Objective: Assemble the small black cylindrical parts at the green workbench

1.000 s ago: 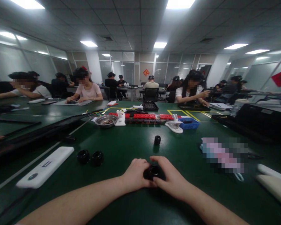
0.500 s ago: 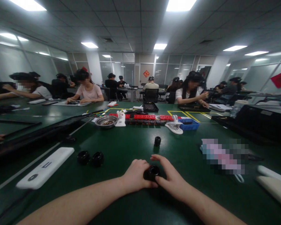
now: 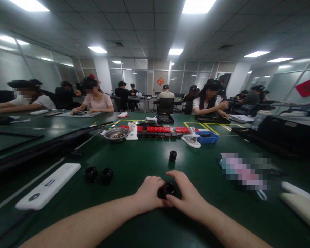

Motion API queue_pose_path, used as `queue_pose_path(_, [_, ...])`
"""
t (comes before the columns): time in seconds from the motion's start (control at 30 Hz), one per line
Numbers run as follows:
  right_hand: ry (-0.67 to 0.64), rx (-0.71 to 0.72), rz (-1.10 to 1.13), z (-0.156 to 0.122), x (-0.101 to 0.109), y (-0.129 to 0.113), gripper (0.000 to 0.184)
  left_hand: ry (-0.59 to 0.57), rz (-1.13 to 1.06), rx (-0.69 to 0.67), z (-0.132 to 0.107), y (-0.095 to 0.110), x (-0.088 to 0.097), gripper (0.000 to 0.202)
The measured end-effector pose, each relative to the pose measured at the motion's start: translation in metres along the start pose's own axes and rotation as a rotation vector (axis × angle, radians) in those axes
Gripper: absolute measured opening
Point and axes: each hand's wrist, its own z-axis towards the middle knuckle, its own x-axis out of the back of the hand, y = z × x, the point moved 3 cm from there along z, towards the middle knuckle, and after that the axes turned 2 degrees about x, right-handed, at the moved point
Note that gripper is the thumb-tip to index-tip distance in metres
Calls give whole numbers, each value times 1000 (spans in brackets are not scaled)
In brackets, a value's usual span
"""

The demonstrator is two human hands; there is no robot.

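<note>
Both hands on one black part (image 3: 166, 191), toward the table's (image 3: 134, 160) near edge

Left hand (image 3: 149, 193) has it pinched between thumb and fingers; right hand (image 3: 188, 194) curves half spread round the other side, thumb against it, can't tell if the hidden fingers grip. Two loose parts (image 3: 91, 175) sit side by side nearer the left edge, plus a spare (image 3: 173, 156) ahead toward the far edge.

Black part (image 3: 161, 192), dark green tabletop (image 3: 134, 160), yellow lines (image 3: 212, 128), red strip (image 3: 158, 129), blue bin (image 3: 208, 139), dark-marked white slab (image 3: 58, 177)
</note>
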Motion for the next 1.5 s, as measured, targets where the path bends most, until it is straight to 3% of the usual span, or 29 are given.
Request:
queue_pose_path(0.1, [37,-89,-88,2,1,3,32,-7,-8,-1,0,2,3,44])
queue_pose_path(0.2, [-13,-62,-89,3,0,1,17,-17,-19,6,-1,4,6,45])
queue_pose_path(0.37, [-64,55,51,1,-1,-2,49,-21,-21,2,-1,4,5,46])
queue_pose_path(0.53, [10,-21,-38,1,0,2,36,-9,9,-6,0,1,2,46])
queue_pose_path(0.7, [-52,-37,-82,3,0,-4,22,-17,9,-7,-1,3,3,44])
queue_pose_path(0.77, [-85,25,-26,3,0,-8,25,-27,8,5,-1,4,4,42])
queue_pose_path(0.87, [-119,128,60,2,0,-11,45,-28,-1,6,-1,5,6,42])
queue_pose_path(0.93, [-88,105,53,1,-1,-8,49,-28,-1,-3,-1,5,6,42])
queue_pose_path(1.1, [21,-69,-98,2,-2,4,34,-22,19,-10,-2,4,6,43])
queue_pose_path(1.23, [-19,-37,-134,3,-1,-2,17,-15,11,-9,-2,4,5,44])
queue_pose_path(1.4, [-71,83,18,2,-1,-6,43,-19,-4,2,-1,3,5,46])
queue_pose_path(1.5, [2,-1,-24,1,0,0,37,-10,-6,-13,-1,3,5,45])
